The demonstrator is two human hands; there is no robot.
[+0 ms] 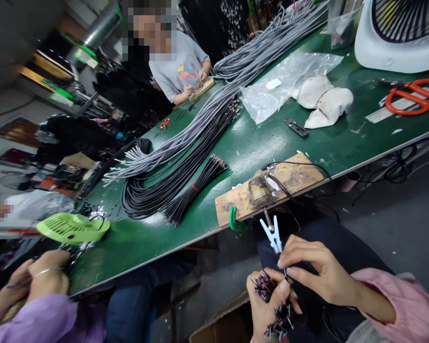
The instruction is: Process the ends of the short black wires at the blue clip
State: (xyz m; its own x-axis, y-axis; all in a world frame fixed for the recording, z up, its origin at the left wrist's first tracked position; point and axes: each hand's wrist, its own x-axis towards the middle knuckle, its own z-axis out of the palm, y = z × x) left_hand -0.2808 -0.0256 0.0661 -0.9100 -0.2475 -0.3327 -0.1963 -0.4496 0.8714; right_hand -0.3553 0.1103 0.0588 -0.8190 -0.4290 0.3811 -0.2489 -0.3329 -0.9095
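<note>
My left hand is closed around a bundle of short black cables whose red and white wire ends stick out. The thumb and fingers of my right hand pinch a single thin cable end, just above the left hand. Close to my right fingertips is a light-blue clothes peg, attached to a metal rod. That rod comes out of a grimy, taped block on a wooden board. A green clamp sits at the board's edge.
On the green table lie grey cables, black cables, thread snips, white cloth, a plastic bag and orange-handled scissors. Fans stand at right and left. Co-workers sit across and at left.
</note>
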